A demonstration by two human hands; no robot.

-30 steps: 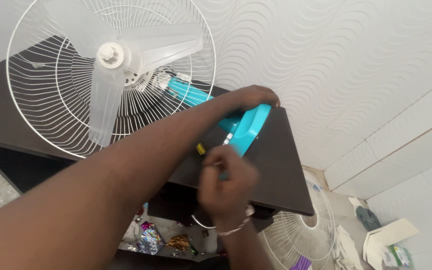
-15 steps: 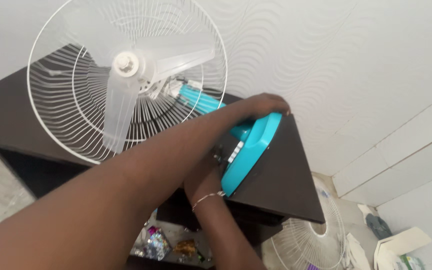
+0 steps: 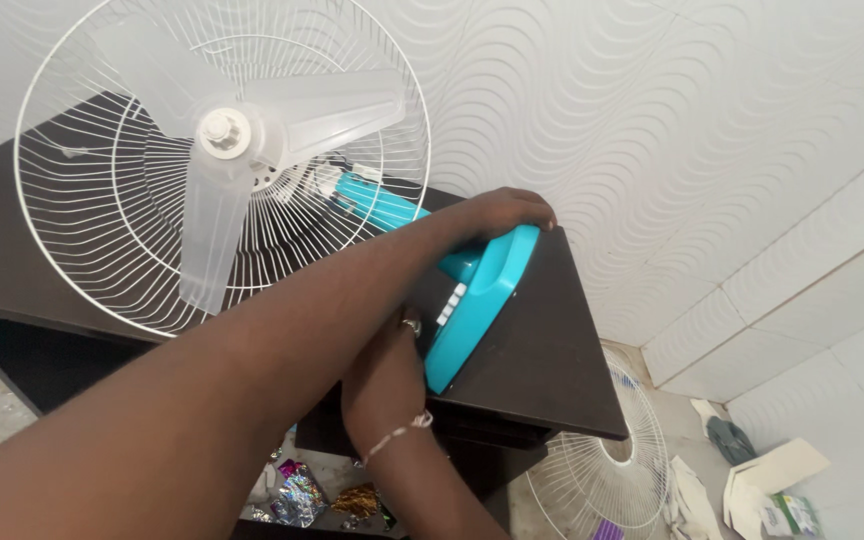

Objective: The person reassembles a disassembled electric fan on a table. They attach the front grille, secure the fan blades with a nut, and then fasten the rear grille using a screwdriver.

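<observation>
A white fan lies on its side on a dark brown table [image 3: 542, 360]. Its wire cage [image 3: 82, 250] and translucent blades [image 3: 214, 235] face me, and a teal stem [image 3: 372, 200] joins them to a teal base [image 3: 477, 300] tilted up on edge. My left hand [image 3: 497, 212] reaches across and grips the base's top rim. My right hand [image 3: 382, 375], with a thin bracelet and a ring, presses against the base's underside beneath my left forearm. Its fingertips are hidden, so what it holds is unclear.
The table stands against a white wavy-textured wall. On the floor to the right lie a second white wire grille [image 3: 602, 470], torn cardboard pieces [image 3: 777, 470] and a dark shoe [image 3: 727, 437]. Shiny wrappers [image 3: 300, 495] sit below the table's front edge.
My right hand has moved from in front of the base to under my left forearm, against the base's underside. My left hand keeps hold of the base rim. The view shifted slightly.
</observation>
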